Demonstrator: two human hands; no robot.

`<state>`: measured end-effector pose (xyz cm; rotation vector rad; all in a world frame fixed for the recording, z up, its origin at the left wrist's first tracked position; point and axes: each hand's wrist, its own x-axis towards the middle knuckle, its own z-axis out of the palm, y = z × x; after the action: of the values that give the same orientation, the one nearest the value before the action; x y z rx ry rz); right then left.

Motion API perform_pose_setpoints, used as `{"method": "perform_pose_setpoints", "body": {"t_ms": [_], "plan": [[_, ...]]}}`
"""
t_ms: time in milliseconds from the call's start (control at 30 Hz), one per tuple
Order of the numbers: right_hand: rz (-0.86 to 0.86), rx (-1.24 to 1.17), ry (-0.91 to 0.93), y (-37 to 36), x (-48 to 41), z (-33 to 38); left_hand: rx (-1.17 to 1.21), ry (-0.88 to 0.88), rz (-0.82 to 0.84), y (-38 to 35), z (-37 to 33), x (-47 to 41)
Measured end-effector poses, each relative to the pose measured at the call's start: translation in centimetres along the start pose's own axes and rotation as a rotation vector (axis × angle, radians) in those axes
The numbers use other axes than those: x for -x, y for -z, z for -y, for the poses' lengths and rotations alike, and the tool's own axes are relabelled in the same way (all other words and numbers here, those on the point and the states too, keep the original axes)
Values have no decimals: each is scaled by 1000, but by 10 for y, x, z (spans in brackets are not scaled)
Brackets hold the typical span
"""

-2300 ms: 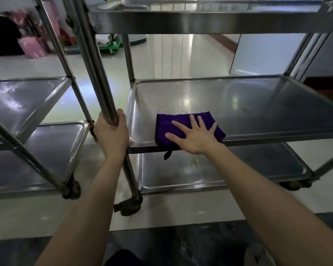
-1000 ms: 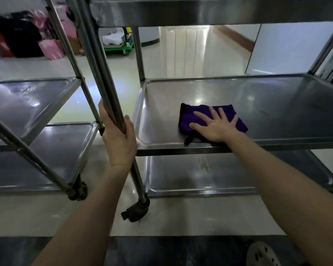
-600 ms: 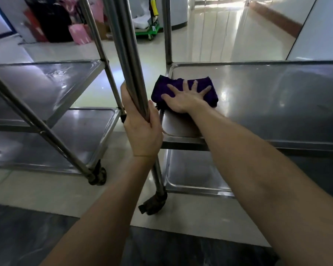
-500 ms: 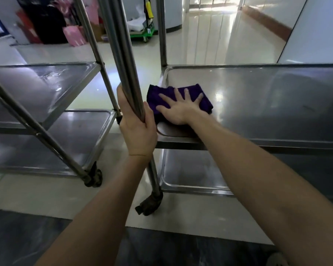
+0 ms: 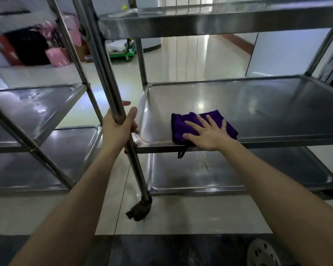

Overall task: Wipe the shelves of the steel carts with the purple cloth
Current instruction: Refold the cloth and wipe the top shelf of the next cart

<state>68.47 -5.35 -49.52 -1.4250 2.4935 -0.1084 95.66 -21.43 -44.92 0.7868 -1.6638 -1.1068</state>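
The right hand, fingers spread flat, presses the purple cloth at the middle shelf's front edge; the left hand grips the cart post

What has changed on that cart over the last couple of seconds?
The right hand, flat on the purple cloth, slid it from the left rim of the cart's middle shelf rightward and back to the front edge, where its loop hangs over the lip. The left hand kept its grip on the upright post; nothing was let go.
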Motion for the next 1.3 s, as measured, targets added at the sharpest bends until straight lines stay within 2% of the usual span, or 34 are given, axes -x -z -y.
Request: {"method": "perform_pose_setpoints", "body": {"t_ms": [133,300,467,600,767,867,1067,1200,1300], "plan": [[-24,6,6,-5,-1,4,119,31,-4,1,-35,-21],[-19,0,30,-3,-16,-15,163,67,23,0,-33,-20],[-21,15,-110,24,-69,-23,208,67,24,-1,-31,-20],[-28,57,-133,36,-131,17,224,57,8,-2,-28,-18],[-23,95,49,33,-178,107,199,24,-21,-5,-30,-18],[-24,108,118,21,-162,138,191,31,-30,-5,-32,-19],[-12,99,245,-14,-74,136,189,83,-33,-5,-37,-20],[18,29,251,-18,-33,105,178,108,-14,-2,-38,-20],[33,-12,200,-2,-16,40,155,139,-14,-1,-37,-21]]}}
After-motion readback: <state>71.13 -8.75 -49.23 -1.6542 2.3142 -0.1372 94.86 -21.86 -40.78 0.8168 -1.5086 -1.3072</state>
